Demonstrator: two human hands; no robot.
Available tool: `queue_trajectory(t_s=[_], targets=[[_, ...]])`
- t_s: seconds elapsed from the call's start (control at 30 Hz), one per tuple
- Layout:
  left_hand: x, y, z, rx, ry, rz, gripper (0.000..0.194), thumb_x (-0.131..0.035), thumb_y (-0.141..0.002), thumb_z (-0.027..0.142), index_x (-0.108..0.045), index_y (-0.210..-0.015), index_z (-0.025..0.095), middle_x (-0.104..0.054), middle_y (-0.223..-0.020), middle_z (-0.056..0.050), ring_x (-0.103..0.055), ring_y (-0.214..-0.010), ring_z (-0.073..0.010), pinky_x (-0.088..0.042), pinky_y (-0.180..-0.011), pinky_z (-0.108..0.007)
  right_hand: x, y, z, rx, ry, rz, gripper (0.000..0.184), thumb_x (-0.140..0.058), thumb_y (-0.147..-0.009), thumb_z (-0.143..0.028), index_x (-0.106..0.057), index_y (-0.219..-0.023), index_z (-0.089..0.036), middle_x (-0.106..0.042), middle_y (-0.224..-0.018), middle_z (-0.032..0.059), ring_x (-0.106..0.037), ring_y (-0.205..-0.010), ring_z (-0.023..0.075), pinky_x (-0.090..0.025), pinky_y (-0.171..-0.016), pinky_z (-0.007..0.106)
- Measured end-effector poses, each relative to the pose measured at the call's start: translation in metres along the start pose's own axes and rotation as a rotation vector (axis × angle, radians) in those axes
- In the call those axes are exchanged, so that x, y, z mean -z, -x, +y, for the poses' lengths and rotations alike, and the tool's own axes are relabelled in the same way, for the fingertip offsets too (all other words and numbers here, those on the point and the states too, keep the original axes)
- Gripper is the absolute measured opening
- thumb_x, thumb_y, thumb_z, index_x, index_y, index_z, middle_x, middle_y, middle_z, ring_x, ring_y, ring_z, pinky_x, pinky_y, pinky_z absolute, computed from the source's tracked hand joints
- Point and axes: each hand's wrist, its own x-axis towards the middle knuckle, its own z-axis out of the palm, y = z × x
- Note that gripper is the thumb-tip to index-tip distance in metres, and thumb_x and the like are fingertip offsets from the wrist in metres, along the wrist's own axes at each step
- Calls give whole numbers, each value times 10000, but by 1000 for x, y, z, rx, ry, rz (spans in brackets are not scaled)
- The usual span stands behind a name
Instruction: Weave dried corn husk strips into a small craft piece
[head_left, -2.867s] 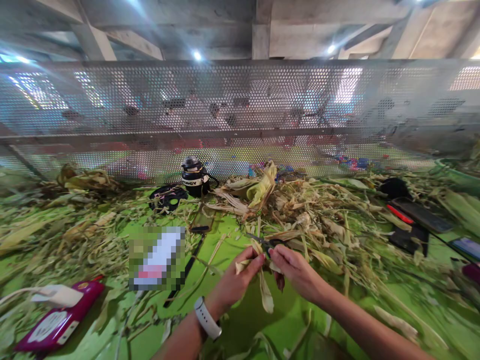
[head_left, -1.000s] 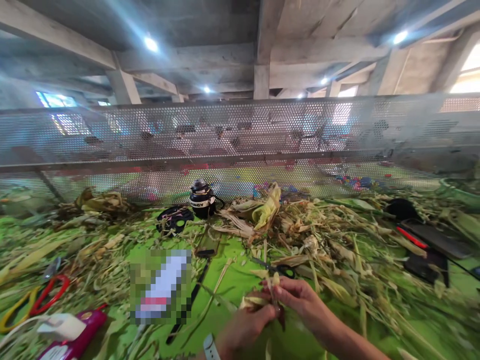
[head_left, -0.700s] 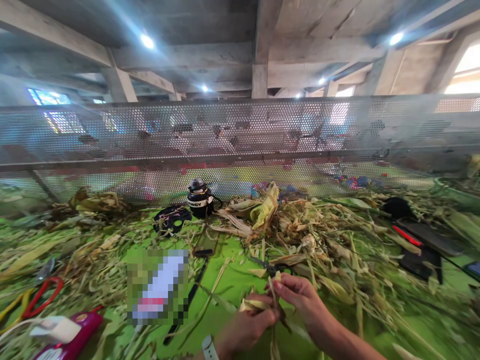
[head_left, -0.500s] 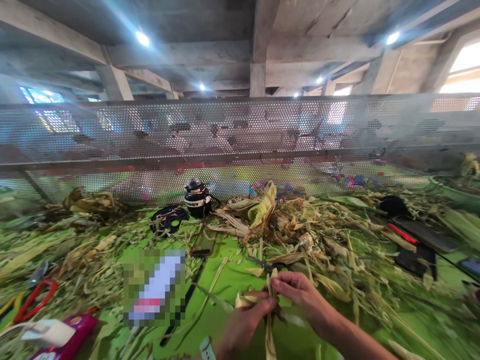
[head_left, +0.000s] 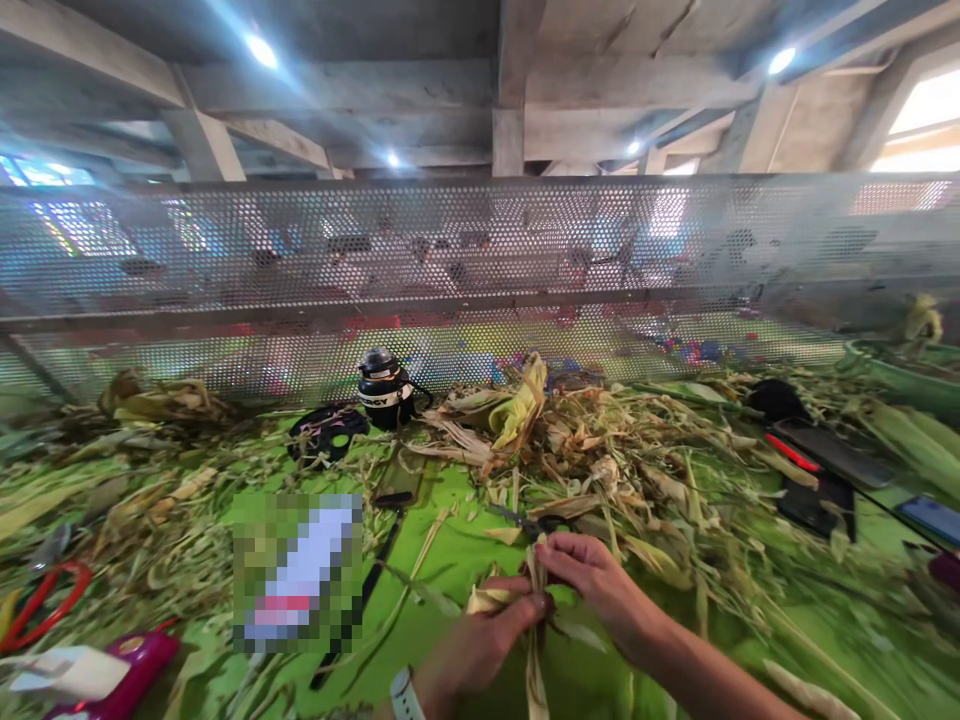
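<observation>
Both hands work close together at the lower middle of the head view, over the green table. My left hand (head_left: pixel 484 632), with a white watch at its wrist, pinches a strip of dry corn husk (head_left: pixel 535 672) whose long end hangs down. A wider pale piece of husk (head_left: pixel 489 600) sticks out at the left of its fingers. My right hand (head_left: pixel 592 578) grips the top of the same husk strip between thumb and fingers. Just beyond the fingers lie dark-handled scissors (head_left: pixel 553 522), partly covered by husk. Fingers hide the middle of the strip.
Heaps of dry husk (head_left: pixel 592 440) spread over the green tabletop (head_left: pixel 442 535). Left are red-handled scissors (head_left: pixel 56 600), a magenta power strip (head_left: pixel 142 660) and a blurred-out pale object (head_left: pixel 307 560). A black jar (head_left: pixel 386 395) stands before a perforated metal screen (head_left: pixel 465 240). Phones (head_left: pixel 934 520) lie right.
The view has turned slightly, so things on the table sit a little further left and higher. Both hands keep their hold on the husk strip with hardly any movement.
</observation>
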Motion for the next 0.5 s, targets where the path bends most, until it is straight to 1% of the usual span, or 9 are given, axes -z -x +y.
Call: queue_trajectory(t_s=[0.03, 0.1, 0.2, 0.3, 0.37, 0.43, 0.5], targets=[[1, -1, 0, -25, 12, 19, 291, -553, -750, 410, -676, -874, 178, -653, -968, -46, -549, -953, -215, -420, -882, -308, 1, 0, -3, 4, 38, -4, 405, -620, -715, -543, -554, -653, -148, -479, -635, -10, -423, -616, 116, -334, -601, 234], [3, -3, 1, -72, 41, 77, 297, -520, -777, 415, -676, -909, 200, -658, -1016, -34, -543, -1010, -214, -392, -936, -306, 4, 1, -8, 39, 161, -1, 429, -536, -763, -579, -538, -673, -159, -481, -662, -6, -432, -644, 127, -345, -612, 235], [4, -6, 3, -77, 50, 164, 324, -504, -777, 442, -669, -909, 197, -680, -965, -33, -563, -994, -225, -411, -930, -321, 6, 3, -5, 98, 424, -1, 477, -408, -827, -601, -462, -623, -174, -401, -606, -25, -371, -586, 112, -308, -537, 224], [4, -6, 4, -70, -33, 162, 364, -466, -788, 459, -669, -944, 200, -676, -1008, -46, -564, -1020, -231, -418, -937, -325, 4, 4, 4, 130, 594, 16, 481, -364, -849, -593, -395, -601, -182, -333, -574, -41, -317, -545, 98, -257, -487, 219], [4, -4, 4, -86, -115, 133, 370, -433, -803, 441, -673, -978, 220, -665, -1066, -53, -556, -1057, -223, -410, -957, -312, 2, 3, 11, 138, 617, 35, 479, -352, -848, -598, -381, -608, -184, -321, -577, -44, -309, -542, 95, -246, -479, 218], [4, -2, 4, -105, -189, 112, 370, -434, -803, 421, -675, -1012, 232, -644, -1135, -57, -536, -1104, -218, -391, -985, -302, 0, 1, 16, 139, 589, 40, 486, -340, -843, -610, -353, -600, -189, -295, -576, -49, -290, -536, 91, -238, -474, 217], [4, -2, 4, -101, -197, 98, 384, -439, -804, 410, -663, -1053, 223, -623, -1183, -60, -520, -1136, -215, -383, -996, -298, -1, 0, 19, 141, 548, 41, 488, -332, -845, -610, -324, -590, -194, -267, -571, -54, -267, -526, 87, -231, -467, 215]])
